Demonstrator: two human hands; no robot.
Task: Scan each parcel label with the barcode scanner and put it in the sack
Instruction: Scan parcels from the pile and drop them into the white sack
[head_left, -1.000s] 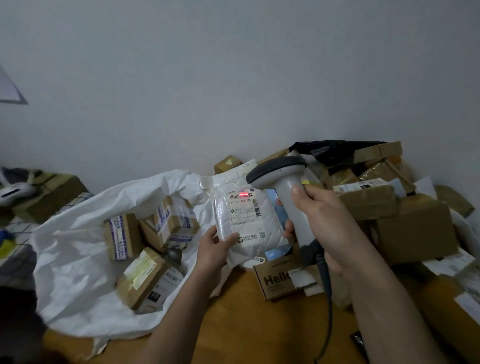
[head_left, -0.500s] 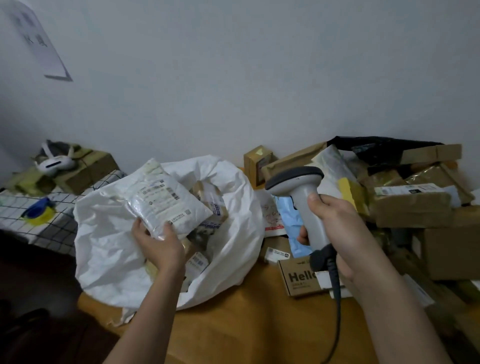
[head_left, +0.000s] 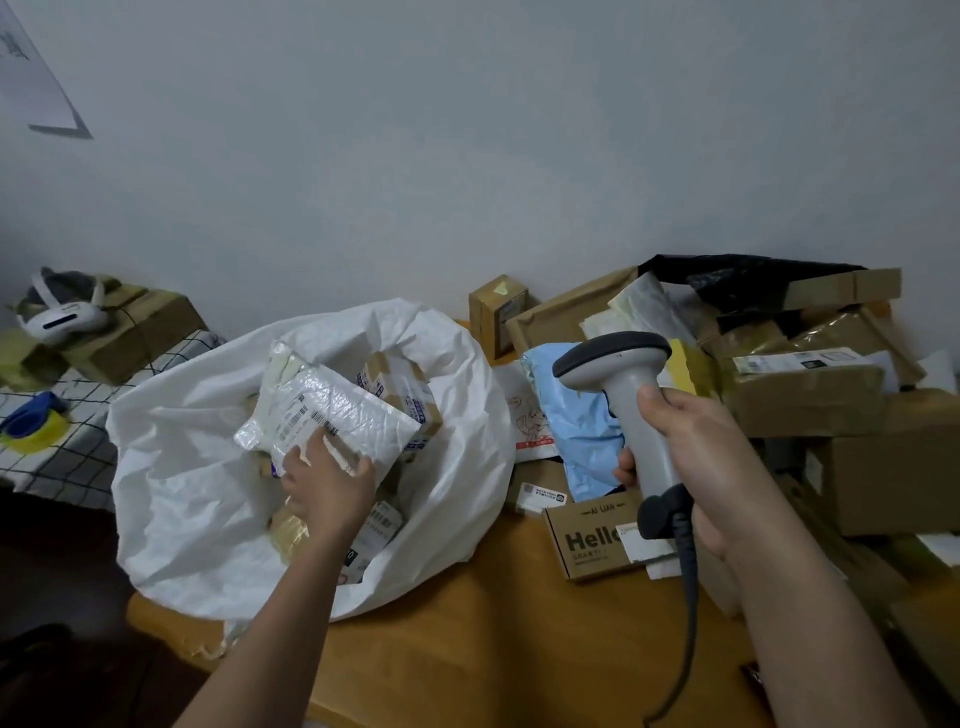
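The left hand (head_left: 327, 483) has its grip clamped on the near edge of the white padded parcel (head_left: 322, 410), held over the open mouth of the sack (head_left: 197, 467); the right hand (head_left: 696, 457) is wrapped round the barcode scanner (head_left: 631, 410), above the table (head_left: 493, 623). Let go too near the rim, the tilted parcel might slide out over the slack edge. Half a second ago it was higher and further left; now it is lower, among the boxes inside.
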